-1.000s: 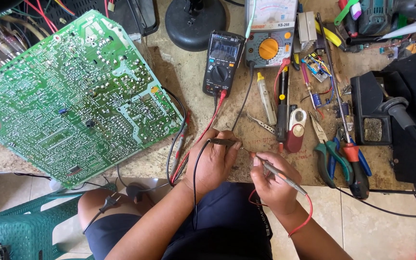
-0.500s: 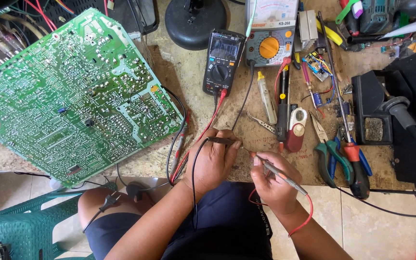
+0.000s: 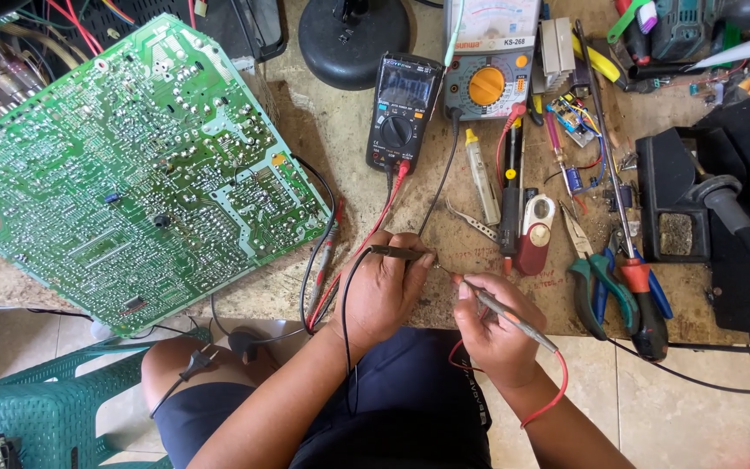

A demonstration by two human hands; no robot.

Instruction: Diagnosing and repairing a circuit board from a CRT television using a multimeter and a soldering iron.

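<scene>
- The left hand [image 3: 384, 291] has its grip clenched on a black test probe [image 3: 397, 253], pinched between thumb and fingers and lying nearly level, tip pointing right.
- The right hand [image 3: 496, 326] has its grip clenched on a second probe [image 3: 503, 310] with a grey shaft and a red lead [image 3: 553, 395], tilted so its tip points up and left towards the other probe.
- Both probe tips meet just above the near edge of the desk [image 3: 349, 156], between the two hands; whatever small part sits between them is too small to make out.
- A black lead and a red lead run up from the hands to a dark digital multimeter [image 3: 403, 113] lying flat on the desk.
- Just right of it lies an analogue meter [image 3: 488, 65] with an orange dial.
- A large green circuit board [image 3: 132, 165] lies solder side up, well left of the hands.
- Pliers with green and blue handles [image 3: 601, 287] and a red-handled screwdriver [image 3: 640, 287] lie right of the hands, near a black soldering stand [image 3: 670, 208].
- Tweezers [image 3: 470, 221] lie just above the hands.
</scene>
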